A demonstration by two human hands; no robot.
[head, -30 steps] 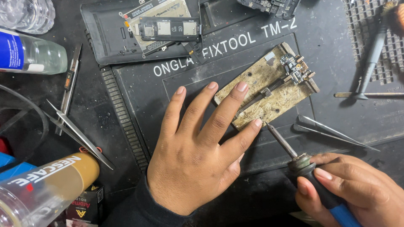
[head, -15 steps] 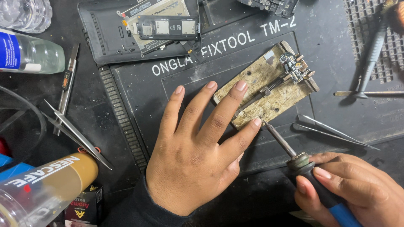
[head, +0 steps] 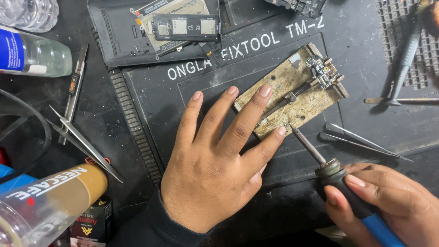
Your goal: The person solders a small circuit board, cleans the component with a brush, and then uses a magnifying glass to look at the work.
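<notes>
My left hand lies flat on a black repair mat, fingers spread, with two fingertips pressing on a worn tan holder board. A small circuit board is clamped at the board's upper right end. My right hand grips a soldering iron with a blue handle; its metal tip rests at the board's lower edge, beside my left index fingertip.
An opened phone lies at the top of the mat. Tweezers and a thin tool lie at left, more tweezers at right. A screwdriver lies top right. A clear bottle and a jar stand at left.
</notes>
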